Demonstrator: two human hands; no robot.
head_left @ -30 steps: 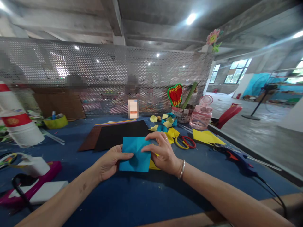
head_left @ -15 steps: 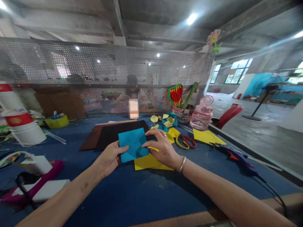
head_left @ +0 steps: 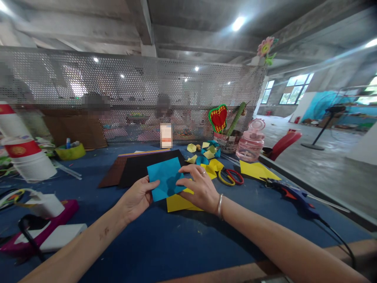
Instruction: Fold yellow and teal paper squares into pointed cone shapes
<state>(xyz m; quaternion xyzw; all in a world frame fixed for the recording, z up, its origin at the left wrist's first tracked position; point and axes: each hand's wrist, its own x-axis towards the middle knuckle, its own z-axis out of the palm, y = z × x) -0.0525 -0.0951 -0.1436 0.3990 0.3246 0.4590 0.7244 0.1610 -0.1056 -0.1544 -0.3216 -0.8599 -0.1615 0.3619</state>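
Blue paper (head_left: 163, 175) was held up, tilted, above the surface (head_left: 165, 243).
In the head view, the grip of the left hand (head_left: 138, 200) pinched the left edge, thumb on the near face; the right hand (head_left: 202, 188) was at the right edge, its grip partly spread, though I could not tell whether it also pinched the sheet. Yellow paper (head_left: 179, 203) lay on the surface behind and below, a black sheet (head_left: 137, 169) farther back, scissors (head_left: 231, 177) to the right. The step in hand looked like positioning the sheet in the air. The next move seemed to call for a steady left pinch and light, accurate right fingertips, since thin paper would likely bend easily.
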